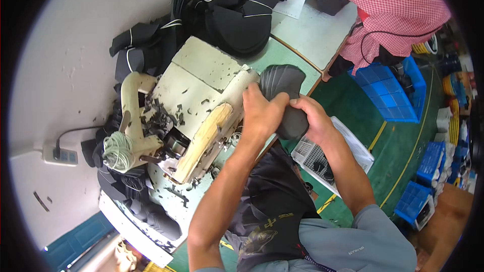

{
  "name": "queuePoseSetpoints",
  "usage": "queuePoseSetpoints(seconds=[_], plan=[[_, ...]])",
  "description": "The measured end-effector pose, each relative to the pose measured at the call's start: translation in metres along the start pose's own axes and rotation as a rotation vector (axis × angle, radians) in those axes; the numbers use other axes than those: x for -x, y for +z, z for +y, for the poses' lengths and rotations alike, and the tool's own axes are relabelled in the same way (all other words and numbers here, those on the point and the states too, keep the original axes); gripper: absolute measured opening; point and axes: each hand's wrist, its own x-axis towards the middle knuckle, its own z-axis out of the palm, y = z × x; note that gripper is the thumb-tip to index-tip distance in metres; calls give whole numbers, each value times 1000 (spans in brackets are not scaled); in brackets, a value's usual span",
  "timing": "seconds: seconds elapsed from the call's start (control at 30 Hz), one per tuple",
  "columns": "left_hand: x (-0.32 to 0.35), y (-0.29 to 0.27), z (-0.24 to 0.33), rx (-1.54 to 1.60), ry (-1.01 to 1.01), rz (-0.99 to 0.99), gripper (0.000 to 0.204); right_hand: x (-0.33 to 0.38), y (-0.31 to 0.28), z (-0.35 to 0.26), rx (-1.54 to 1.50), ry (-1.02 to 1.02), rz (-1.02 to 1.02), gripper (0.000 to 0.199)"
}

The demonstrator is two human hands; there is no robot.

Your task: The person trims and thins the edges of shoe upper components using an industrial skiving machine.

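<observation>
Between my hands is a fanned stack of black, insole-shaped foam pieces [286,81], its layers spread at the far end. My left hand [263,110] grips its left side with the thumb across the top. On the right side my right hand [315,116] is closed around the stack, its thumb near the left one; the fingers underneath are hidden. Just left of my left hand stands a cream machine [194,83] with a curved arm [132,100] and black scraps scattered over its top.
Bundles of black pieces tied with bands [237,27] lie along the wall side. A white basket [348,153] sits below my right forearm. Blue crates [390,93] stand on the green floor at right. A person in a checked red-and-white garment [388,5] is at the far right.
</observation>
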Motion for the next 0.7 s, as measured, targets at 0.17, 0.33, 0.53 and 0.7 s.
queuePoseSetpoints(seconds=[0.17,0.33,0.53,0.7], plan=[[81,17,-100,-68,133,-120,61,-64,-52,5,678,-137,351,42],[200,-73,-178,169,-270,134,42,-99,-45,-15,1321,-58,319,49],[318,-178,-318,550,-534,1100,42,-20,12,46,1005,-589,152,22],[347,-206,-367,986,-790,1167,72,36,156,198,1044,-164,-809,38]])
